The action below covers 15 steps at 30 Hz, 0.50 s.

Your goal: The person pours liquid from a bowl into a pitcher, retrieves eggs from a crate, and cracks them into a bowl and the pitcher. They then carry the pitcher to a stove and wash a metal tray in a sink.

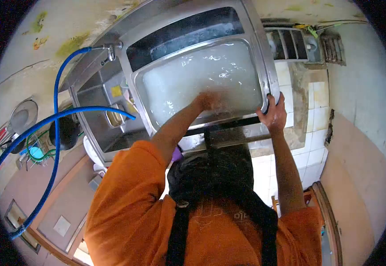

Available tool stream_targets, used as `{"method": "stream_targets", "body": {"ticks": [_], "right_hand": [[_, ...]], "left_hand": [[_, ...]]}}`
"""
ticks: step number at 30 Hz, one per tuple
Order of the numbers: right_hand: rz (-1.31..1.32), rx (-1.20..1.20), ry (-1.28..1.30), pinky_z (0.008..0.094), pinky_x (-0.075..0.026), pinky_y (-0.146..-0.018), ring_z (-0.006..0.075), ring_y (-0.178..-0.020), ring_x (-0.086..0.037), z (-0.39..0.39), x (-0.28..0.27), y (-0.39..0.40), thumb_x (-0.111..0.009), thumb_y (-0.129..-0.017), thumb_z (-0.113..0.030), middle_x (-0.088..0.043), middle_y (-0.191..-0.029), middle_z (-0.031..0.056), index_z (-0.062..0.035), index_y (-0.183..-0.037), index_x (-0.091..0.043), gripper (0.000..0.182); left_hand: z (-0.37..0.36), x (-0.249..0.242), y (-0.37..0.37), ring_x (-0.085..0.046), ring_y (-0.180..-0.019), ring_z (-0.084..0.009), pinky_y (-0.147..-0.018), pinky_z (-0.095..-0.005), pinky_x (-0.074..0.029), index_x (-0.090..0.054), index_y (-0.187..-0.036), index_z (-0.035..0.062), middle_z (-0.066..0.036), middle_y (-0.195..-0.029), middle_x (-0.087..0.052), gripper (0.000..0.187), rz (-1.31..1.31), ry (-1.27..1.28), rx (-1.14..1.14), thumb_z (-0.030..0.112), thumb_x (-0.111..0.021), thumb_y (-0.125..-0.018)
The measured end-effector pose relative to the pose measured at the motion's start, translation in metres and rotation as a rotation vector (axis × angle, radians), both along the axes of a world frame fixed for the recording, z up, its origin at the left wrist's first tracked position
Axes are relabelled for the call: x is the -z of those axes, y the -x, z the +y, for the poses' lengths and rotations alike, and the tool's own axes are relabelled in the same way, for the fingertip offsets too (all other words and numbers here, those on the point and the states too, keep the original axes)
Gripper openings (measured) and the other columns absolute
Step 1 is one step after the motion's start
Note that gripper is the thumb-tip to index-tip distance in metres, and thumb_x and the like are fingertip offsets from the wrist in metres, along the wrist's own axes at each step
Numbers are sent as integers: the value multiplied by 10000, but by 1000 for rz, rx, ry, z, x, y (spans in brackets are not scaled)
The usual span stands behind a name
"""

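Observation:
Cloudy, rippling water (197, 73) fills a large rectangular metal basin (136, 88) in front of me. My left hand (208, 101) reaches down into this water near the front side; its fingers are under the surface and blurred, so what they touch is hidden. At the basin's right front corner, my right hand (273, 114) is closed over the metal edge (268, 82), thumb on the near side. A small black part shows between its fingers and thumb. A dark strip runs along the front of the basin.
Left of the basin is a steel sink compartment (96, 95) with a yellow sponge (116, 91) and a small metal container (114, 116). A blue hose (56, 84) loops from the tap (110, 51). Utensils and a strainer (23, 116) hang farther left.

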State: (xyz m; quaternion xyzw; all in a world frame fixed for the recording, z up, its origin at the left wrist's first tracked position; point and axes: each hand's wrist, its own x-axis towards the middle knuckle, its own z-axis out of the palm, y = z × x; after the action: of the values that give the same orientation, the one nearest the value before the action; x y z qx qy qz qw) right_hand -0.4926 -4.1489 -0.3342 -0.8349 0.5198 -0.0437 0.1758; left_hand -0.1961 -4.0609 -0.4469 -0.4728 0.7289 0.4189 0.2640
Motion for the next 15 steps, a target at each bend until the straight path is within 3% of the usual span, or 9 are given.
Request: {"method": "stream_targets", "body": {"ticks": [9,15], "right_hand": [[11,26,-30,506,-545,-792,463,-1044,-580,-1,-13,-9,-745,-699,-387,-441,-1298,271,-102,-1179,-543,594],[6,7,-33,518,-549,-805,460,-1056,-575,-3,-15,-8,-743,-697,-380,-411,-1338,280,-115,-1181,-538,589]], "left_hand": [[11,38,-66,-496,-1122,-401,-953,-506,-409,-423,-1339,84,-253,-1332,-459,584,-183,55,-252,445,-518,-890],[65,28,-96,-407,-1238,-372,-1034,-489,-336,-323,-1410,67,-243,-1417,-371,704,-420,153,-512,501,-504,-886]]}}
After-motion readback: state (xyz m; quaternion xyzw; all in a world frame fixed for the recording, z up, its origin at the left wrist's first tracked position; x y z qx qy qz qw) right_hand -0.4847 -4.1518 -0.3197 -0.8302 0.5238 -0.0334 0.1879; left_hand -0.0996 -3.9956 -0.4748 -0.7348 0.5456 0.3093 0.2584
